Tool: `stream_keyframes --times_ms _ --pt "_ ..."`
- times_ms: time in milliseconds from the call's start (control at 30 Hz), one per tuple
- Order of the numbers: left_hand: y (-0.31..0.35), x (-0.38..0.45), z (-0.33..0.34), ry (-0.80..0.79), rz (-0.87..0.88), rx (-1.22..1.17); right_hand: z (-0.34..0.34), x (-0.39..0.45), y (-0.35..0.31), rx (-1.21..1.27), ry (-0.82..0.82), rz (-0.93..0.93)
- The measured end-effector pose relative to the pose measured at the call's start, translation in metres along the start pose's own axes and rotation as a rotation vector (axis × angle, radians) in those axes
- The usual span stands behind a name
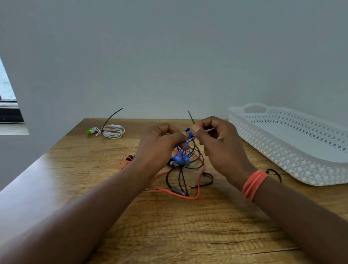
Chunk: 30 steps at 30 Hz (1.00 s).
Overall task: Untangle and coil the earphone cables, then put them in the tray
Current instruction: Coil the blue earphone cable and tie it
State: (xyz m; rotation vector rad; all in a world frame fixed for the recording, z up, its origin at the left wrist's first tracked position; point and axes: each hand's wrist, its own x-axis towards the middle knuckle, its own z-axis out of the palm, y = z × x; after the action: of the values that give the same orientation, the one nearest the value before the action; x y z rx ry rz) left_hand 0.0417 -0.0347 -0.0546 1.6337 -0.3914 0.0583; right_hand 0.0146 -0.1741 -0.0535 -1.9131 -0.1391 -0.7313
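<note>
Both hands are up over the table (184,233): my left hand (160,145) pinches the blue earphones (181,159), my right hand (219,142) pinches a black tie (191,117) at the bundle's top. Red-and-black tangle (186,183) lies underneath, tray (288,158) to the right, white earphones (110,131) coiled far left.

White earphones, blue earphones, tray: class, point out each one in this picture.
white earphones (111,131), head view, on the coiled cable
blue earphones (181,160), head view, on the earbuds
tray (288,158), head view, on its front wall
</note>
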Motion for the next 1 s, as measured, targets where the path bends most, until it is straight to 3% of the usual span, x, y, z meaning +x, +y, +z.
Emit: stream_keyframes --times_ms 133,333,533,833,1000 --pt "0.007 -0.005 0.001 -0.034 -0.095 -0.187 -0.005 0.0 -0.003 0.357 -0.084 0.169" --pt "0.012 -0.008 0.003 -0.042 -0.144 -0.242 -0.006 0.001 -0.004 0.546 -0.166 0.258" --pt "0.007 -0.006 0.003 -0.049 -0.224 -0.223 -0.008 0.001 -0.005 0.555 -0.221 0.227" --pt "0.003 -0.003 -0.001 -0.098 -0.196 -0.199 -0.006 -0.002 -0.006 0.535 -0.209 0.146" --pt "0.004 -0.004 -0.002 -0.124 -0.173 -0.153 -0.007 -0.003 -0.005 0.375 -0.194 0.076"
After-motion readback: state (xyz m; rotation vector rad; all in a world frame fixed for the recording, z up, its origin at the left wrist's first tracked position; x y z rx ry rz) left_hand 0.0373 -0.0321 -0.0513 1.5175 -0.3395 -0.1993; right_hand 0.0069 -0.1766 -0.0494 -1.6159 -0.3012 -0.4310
